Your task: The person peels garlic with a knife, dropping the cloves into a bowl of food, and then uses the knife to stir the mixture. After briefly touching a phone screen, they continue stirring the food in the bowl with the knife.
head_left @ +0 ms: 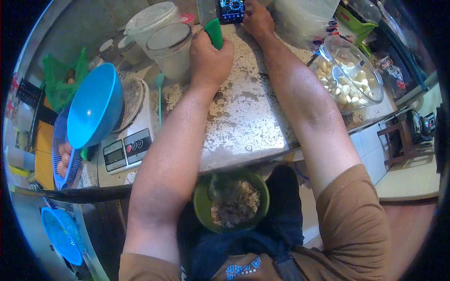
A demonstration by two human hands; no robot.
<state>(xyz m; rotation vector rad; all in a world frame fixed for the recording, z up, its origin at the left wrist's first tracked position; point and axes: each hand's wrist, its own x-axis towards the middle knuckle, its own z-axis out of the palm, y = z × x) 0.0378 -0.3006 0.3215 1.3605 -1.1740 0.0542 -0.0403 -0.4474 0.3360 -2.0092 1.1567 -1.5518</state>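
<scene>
My left hand (211, 61) is closed around a green handle (214, 33); whatever it belongs to is hidden by the fist. At the far edge of the counter, the bent fingers of my right hand (258, 19) meet the right side of a phone (231, 10) with a lit screen. The top of the picture cuts off part of that hand. On the right, a clear bowl (375, 93) holds peeled garlic cloves (349, 91). Below the counter's edge, between my legs, sits a green bowl (200, 206) of peelings (236, 206).
White tubs (171, 56) stand left of my left hand, with a green spoon (159, 82) near them. A kitchen scale (129, 147) lies beside a tilted blue bowl (93, 107) and a basket of eggs (64, 157). A plastic bag (304, 18) is at the back right.
</scene>
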